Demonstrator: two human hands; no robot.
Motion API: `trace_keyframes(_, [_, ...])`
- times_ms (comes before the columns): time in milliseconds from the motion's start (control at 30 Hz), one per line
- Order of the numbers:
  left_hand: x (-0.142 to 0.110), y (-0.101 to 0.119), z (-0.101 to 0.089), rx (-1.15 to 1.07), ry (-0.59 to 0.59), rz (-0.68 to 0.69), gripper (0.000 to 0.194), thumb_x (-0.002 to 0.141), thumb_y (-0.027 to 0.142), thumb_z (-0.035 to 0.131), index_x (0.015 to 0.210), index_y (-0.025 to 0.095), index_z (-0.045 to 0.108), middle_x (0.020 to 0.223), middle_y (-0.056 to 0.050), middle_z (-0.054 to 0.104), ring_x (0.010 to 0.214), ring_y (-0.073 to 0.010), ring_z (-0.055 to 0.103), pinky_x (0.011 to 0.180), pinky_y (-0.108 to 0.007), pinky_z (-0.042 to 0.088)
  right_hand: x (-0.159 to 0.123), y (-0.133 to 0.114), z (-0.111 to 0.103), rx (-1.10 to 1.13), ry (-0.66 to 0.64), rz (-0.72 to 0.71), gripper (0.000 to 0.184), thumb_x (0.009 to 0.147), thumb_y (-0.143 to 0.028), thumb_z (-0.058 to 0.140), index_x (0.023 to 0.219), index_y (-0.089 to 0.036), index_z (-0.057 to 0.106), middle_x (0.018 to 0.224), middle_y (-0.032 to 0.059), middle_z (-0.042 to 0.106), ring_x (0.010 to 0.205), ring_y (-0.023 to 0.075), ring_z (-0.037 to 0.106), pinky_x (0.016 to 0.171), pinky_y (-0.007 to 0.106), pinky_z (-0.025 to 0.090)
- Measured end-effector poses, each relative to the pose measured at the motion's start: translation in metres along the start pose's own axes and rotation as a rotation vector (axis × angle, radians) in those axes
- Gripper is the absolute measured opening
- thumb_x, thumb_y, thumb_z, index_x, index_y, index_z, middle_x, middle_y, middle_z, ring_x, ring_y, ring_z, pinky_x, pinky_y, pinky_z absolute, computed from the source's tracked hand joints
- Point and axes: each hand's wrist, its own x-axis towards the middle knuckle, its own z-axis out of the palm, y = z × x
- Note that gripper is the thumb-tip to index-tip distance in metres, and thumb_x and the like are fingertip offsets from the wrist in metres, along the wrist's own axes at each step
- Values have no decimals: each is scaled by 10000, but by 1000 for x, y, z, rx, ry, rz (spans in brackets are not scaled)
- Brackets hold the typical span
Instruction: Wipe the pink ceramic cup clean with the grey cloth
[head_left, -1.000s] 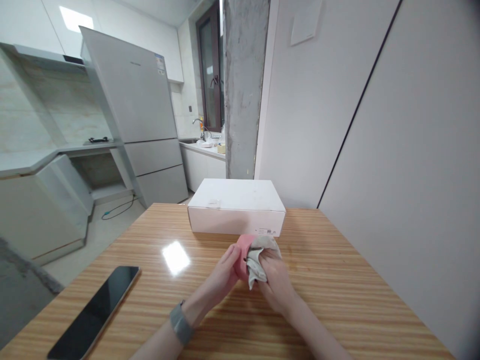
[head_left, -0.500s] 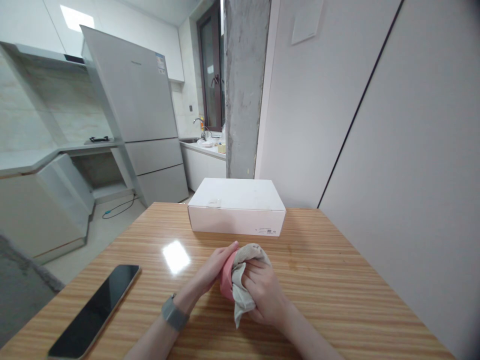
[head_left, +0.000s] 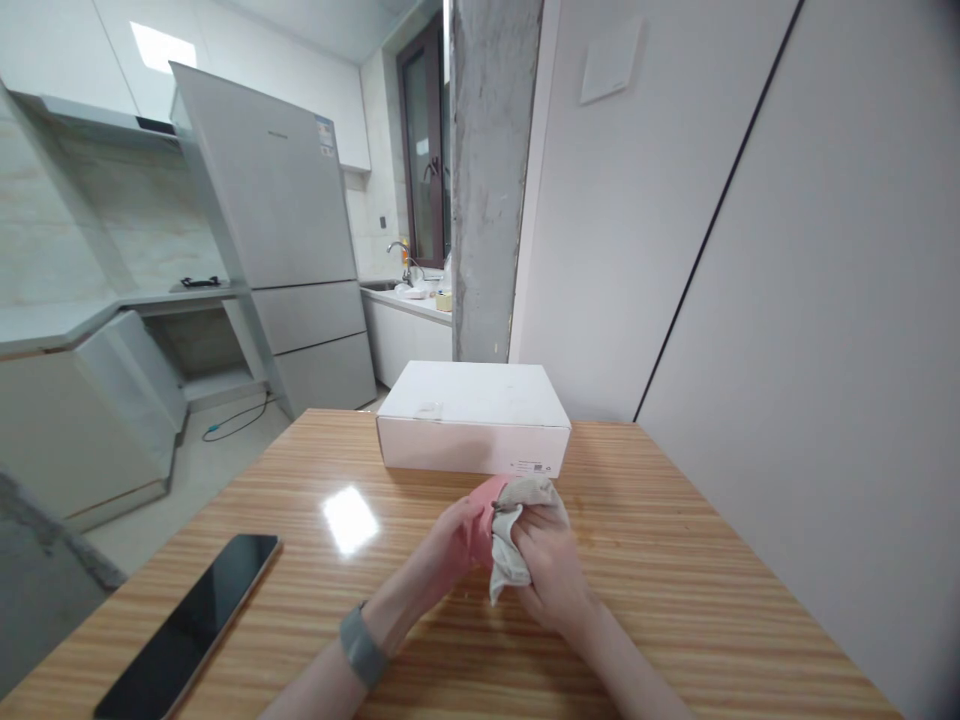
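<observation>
My left hand [head_left: 450, 540] is wrapped around the outer side of a pink rounded vessel [head_left: 484, 515], tipped on its side with its mouth towards the right. Whether it is a cup or a bowl I cannot tell, since my hands and the cloth hide much of it. My right hand [head_left: 551, 560] grips a light grey cloth [head_left: 511, 555] and presses it at the vessel's mouth. One end of the cloth hangs down below my fingers. Both hands are above the wooden table [head_left: 637, 600], just in front of a white box.
The closed white box [head_left: 472, 440] stands at the table's far edge. A black phone [head_left: 191, 625] lies at the left. Behind are a tall fridge [head_left: 277, 190], a sink counter [head_left: 409, 315] and a bare concrete pillar [head_left: 491, 190]; a pale wall [head_left: 810, 330] runs along the right.
Both hands, with the vessel and cloth, have moved slightly right and away from me, closer to the box. The vessel has turned, and my left fingers now show less.
</observation>
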Motion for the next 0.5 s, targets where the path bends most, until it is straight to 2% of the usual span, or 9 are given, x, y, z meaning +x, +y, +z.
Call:
trace_keyframes(133, [1, 10, -7, 142, 69, -124, 608, 797, 656, 498, 966, 113, 713, 816, -97, 736, 867, -269, 665, 774, -323, 468, 0, -5, 0, 63, -29, -152, 253, 774, -279, 407, 933, -177, 576, 830, 129, 689, 806, 281, 614, 816, 430, 456])
trace_keyframes(267, [0, 14, -8, 345, 92, -40, 541, 813, 612, 527, 899, 117, 727, 789, -77, 739, 889, -268, 651, 849, -338, 440, 0, -12, 10, 83, -28, -222, 248, 790, -307, 387, 886, -181, 577, 789, 119, 684, 776, 264, 616, 824, 414, 461])
trace_keyframes(400, [-4, 16, -5, 454, 59, -7, 492, 862, 563, 492, 914, 134, 726, 868, -70, 738, 953, -261, 624, 939, -361, 399, -3, -11, 16, 81, -39, -198, 248, 779, -298, 387, 867, -179, 585, 788, 115, 688, 766, 258, 617, 826, 411, 465])
trace_keyframes(500, [-5, 13, -6, 468, 124, 76, 433, 853, 532, 536, 914, 140, 711, 930, -67, 722, 984, -248, 600, 948, -354, 392, -4, -7, 14, 78, -58, -128, 232, 776, -284, 395, 871, -190, 585, 826, 113, 693, 821, 268, 617, 836, 429, 460])
